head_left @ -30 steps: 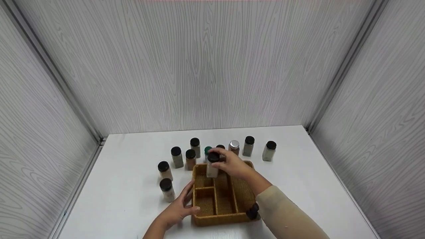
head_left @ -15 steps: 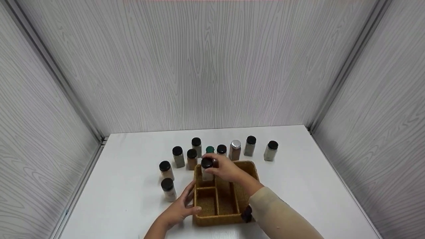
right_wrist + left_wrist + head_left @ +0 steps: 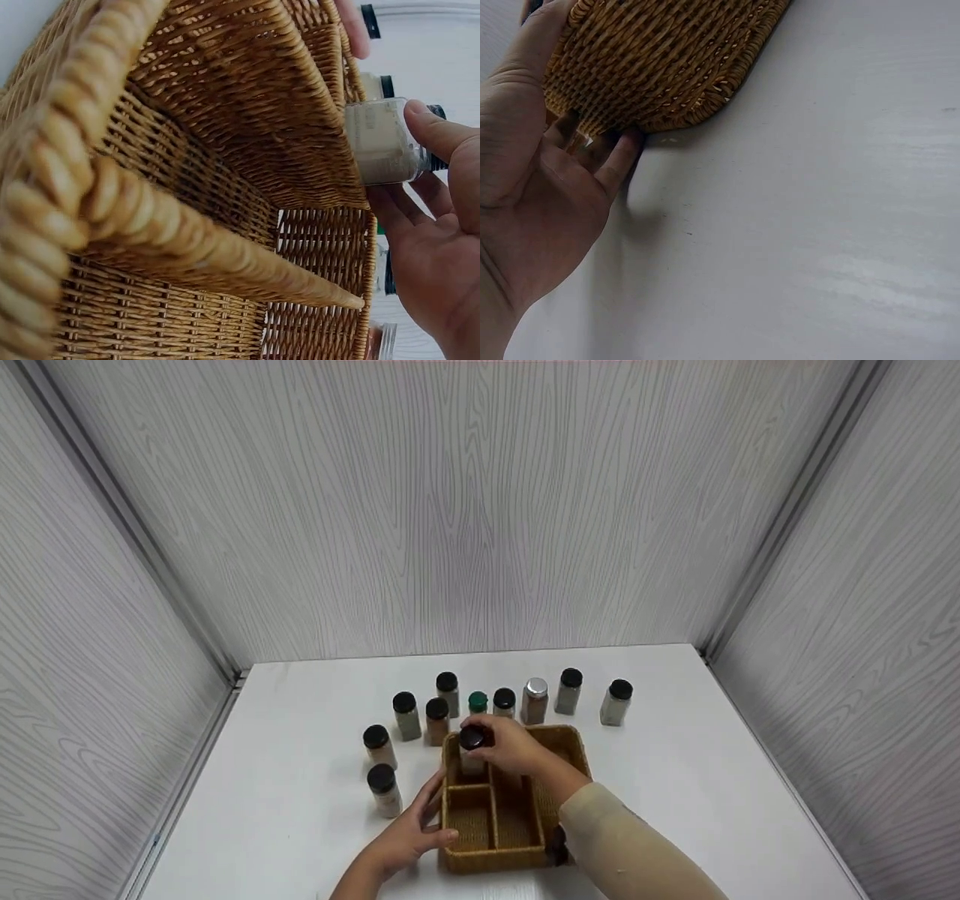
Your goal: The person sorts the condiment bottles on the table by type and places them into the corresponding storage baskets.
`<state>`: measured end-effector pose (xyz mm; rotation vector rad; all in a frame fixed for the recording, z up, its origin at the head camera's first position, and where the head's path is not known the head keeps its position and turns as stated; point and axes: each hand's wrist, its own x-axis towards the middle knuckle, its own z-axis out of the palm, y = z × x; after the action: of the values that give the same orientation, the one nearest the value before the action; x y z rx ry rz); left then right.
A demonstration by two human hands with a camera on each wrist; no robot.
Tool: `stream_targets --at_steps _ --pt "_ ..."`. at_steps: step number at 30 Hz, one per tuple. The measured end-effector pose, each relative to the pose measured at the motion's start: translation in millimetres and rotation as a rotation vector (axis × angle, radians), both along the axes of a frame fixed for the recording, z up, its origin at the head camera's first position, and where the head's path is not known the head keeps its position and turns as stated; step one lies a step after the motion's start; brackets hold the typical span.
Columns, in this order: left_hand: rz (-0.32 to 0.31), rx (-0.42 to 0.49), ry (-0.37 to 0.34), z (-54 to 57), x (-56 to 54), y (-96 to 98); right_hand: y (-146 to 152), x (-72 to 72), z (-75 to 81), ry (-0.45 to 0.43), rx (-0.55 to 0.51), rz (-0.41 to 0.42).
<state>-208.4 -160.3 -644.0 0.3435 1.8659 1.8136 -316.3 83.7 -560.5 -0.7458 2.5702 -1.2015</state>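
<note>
My right hand (image 3: 510, 746) pinches a clear spice jar (image 3: 382, 142) with pale contents near its black lid (image 3: 472, 737). The jar stands upright, lowered partly into the far-left compartment of a brown wicker basket (image 3: 495, 859); the compartment wall hides its lower part. At the basket's left side, my left hand (image 3: 405, 836) holds the wall, thumb over the rim and fingers along the outside. The left wrist view shows those fingers (image 3: 619, 161) against the woven wall (image 3: 660, 60).
Several spice jars stand in an arc around the basket: black-lidded ones at left (image 3: 385, 791), a green-lidded jar (image 3: 478, 702) and a silver-lidded jar (image 3: 535, 701) behind, and a black-lidded jar (image 3: 616, 703) at far right. Woven dividers (image 3: 493, 817) split the basket.
My right hand has carried the jar slightly left and down into the basket's far-left compartment. My left hand keeps its hold on the basket's side.
</note>
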Motion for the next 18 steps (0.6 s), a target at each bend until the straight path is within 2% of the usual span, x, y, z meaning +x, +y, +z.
stream_targets --at_steps 7,18 --pt "0.003 0.003 -0.007 0.2 1.1 1.3 -5.2 -3.4 -4.0 0.105 0.074 0.003" --pt "-0.005 0.018 0.001 -1.4 0.7 0.4 -9.5 -8.9 -10.9 0.155 0.156 0.020"
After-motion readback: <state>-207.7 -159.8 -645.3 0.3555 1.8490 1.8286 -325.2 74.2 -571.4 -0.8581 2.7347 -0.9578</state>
